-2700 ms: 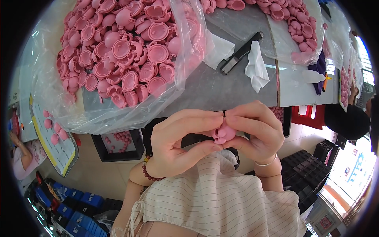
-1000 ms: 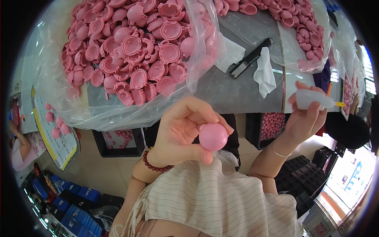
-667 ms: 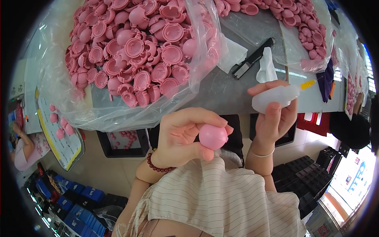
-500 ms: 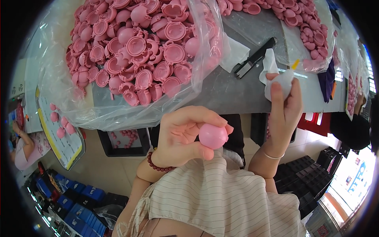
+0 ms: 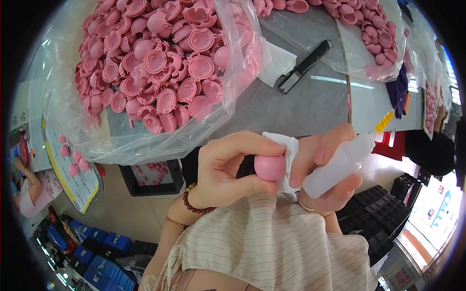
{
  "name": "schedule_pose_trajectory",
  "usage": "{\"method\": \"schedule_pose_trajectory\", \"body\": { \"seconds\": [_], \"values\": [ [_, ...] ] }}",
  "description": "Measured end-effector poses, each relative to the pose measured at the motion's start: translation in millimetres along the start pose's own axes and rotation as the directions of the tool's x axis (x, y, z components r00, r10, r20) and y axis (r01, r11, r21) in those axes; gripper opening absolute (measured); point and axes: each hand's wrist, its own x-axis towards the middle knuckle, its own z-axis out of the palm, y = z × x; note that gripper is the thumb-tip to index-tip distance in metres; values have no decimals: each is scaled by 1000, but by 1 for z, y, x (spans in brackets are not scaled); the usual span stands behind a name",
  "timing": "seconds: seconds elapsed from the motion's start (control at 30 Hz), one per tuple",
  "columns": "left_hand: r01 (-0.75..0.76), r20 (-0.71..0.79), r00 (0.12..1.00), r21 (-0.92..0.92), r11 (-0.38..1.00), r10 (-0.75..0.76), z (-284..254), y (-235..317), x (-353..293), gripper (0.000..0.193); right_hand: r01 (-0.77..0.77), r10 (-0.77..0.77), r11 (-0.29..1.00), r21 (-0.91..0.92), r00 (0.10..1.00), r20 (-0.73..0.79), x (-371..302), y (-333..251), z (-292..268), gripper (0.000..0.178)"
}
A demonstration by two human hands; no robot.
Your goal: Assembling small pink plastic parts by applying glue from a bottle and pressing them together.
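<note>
Between the thumb and fingers of my left hand (image 5: 225, 167) is a small glossy pink ball (image 5: 270, 168), held in front of my chest. My right hand (image 5: 330, 165) is closed around a translucent white squeeze bottle (image 5: 335, 167) with a yellow tip (image 5: 384, 122) pointing up and away to the right. The same hand's fingers press a folded white cloth (image 5: 290, 150) against the right side of the ball. That side of the ball is hidden by the cloth.
A clear plastic bag (image 5: 225, 114) full of pink shell halves covers the table's left part. A black cutter-like tool (image 5: 305, 67) lies beside white tissue (image 5: 277, 63). More pink pieces (image 5: 378, 39) sit at far right. Below the table edge is a black tray (image 5: 151, 177). A person (image 5: 36, 189) sits at left.
My right hand has come down and left from over the table, bringing the bottle and cloth to the pink ball. My left hand still holds the ball, turned slightly.
</note>
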Motion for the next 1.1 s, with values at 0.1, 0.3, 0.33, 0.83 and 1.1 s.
{"method": "schedule_pose_trajectory", "body": {
  "seconds": [0.1,0.3,0.33,0.83,1.1],
  "values": [
    [8,-52,999,101,995,-3,0,2,-1,41,-45,46,999,26,998,-51,-1,1,1,46],
    [18,-24,1000,406,914,-9,5,12,-1,42,21,-20,999,39,1000,-22,-1,1,3,44],
    [18,-24,1000,406,914,-9,5,12,0,42,-14,14,1000,-6,999,-35,-1,-1,4,43],
    [113,-31,993,-32,993,-114,6,14,2,41,381,-362,925,-6,876,-319,16,-10,-27,38],
    [101,-20,994,-135,986,-105,0,14,1,41,-147,-166,614,-776,937,-309,27,-8,-55,35]
  ]
}}
